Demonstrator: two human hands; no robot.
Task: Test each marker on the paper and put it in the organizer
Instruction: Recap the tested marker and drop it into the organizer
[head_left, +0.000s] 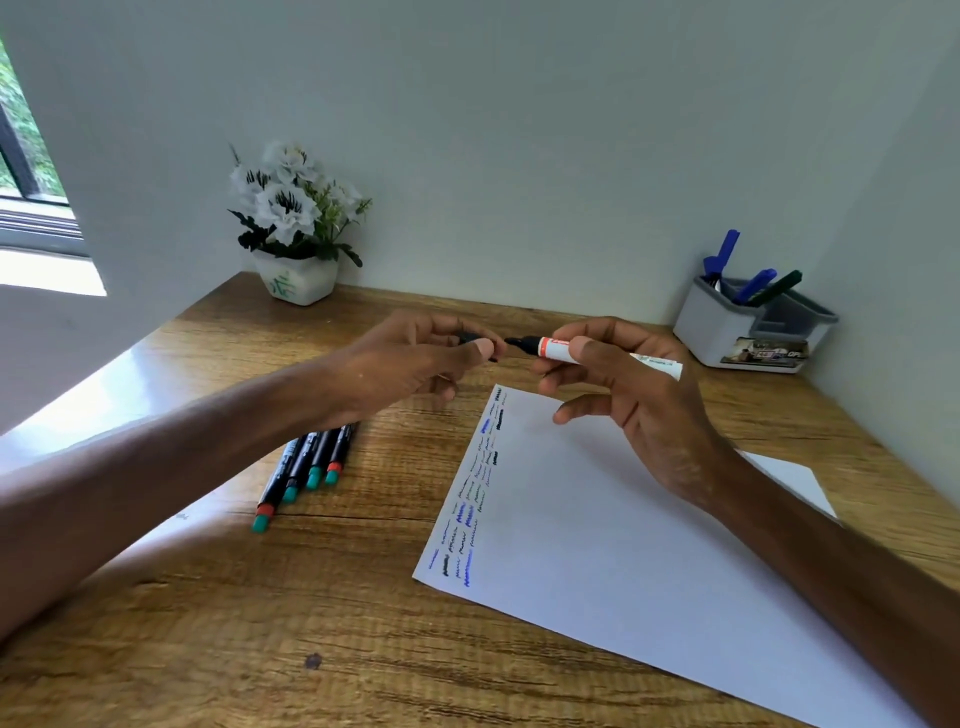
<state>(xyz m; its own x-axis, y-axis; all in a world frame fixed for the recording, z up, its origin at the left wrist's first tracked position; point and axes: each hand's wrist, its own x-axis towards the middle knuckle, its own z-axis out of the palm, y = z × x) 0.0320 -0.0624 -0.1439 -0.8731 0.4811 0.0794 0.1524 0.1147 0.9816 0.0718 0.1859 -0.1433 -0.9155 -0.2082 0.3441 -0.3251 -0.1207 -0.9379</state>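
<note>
Right hand (618, 379): grasping my white marker (597, 352), mid-frame above the paper (597, 530), tip bare, pointing left.
Left hand (415, 358): pinching its black cap (475, 340), just beside the tip.
Organizer (748, 327): upper right of the worktop (363, 597).

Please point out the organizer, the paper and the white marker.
organizer (719, 332): head view, front wall.
paper (597, 519): head view, blank middle.
white marker (556, 349): head view, barrel near the tip.

Both arms reach forward — left hand (426, 358) pinched closed, right hand (618, 374) curled, little finger loose.
</note>
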